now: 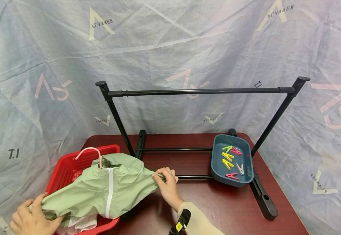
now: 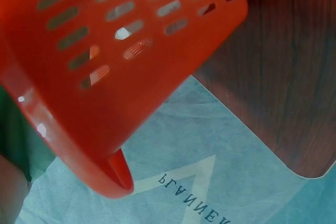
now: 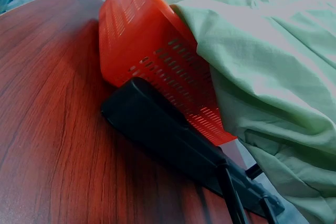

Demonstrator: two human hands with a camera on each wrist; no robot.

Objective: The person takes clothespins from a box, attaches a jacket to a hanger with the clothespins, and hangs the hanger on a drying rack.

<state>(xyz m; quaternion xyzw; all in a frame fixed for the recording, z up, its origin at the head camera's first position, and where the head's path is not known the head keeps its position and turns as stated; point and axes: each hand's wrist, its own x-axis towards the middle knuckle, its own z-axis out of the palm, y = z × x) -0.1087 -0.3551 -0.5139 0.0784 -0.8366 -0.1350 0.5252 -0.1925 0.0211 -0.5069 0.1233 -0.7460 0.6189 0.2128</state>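
A light green jacket (image 1: pixel 126 182) with a white zipper is spread over the red basket (image 1: pixel 59 168) in the head view. The pink hook of a hanger (image 1: pixel 91 148) sticks out at its collar. My left hand (image 1: pixel 30 217) grips the end of one sleeve at the basket's left side. At the other side, my right hand (image 1: pixel 167 186) pinches the opposite sleeve end between thumb and fingers. The left wrist view shows mostly basket wall, with only an edge of green cloth (image 2: pixel 23 140). Folds of the jacket hang beside the basket in the right wrist view.
A black rack (image 1: pixel 200 92) stands on the dark red table (image 1: pixel 170 163), one of its feet beside the basket. On the right a blue bin (image 1: pixel 214 163) holds several coloured clothespins (image 1: pixel 227 156). White cloth (image 1: pixel 82 223) lies in the basket under the jacket.
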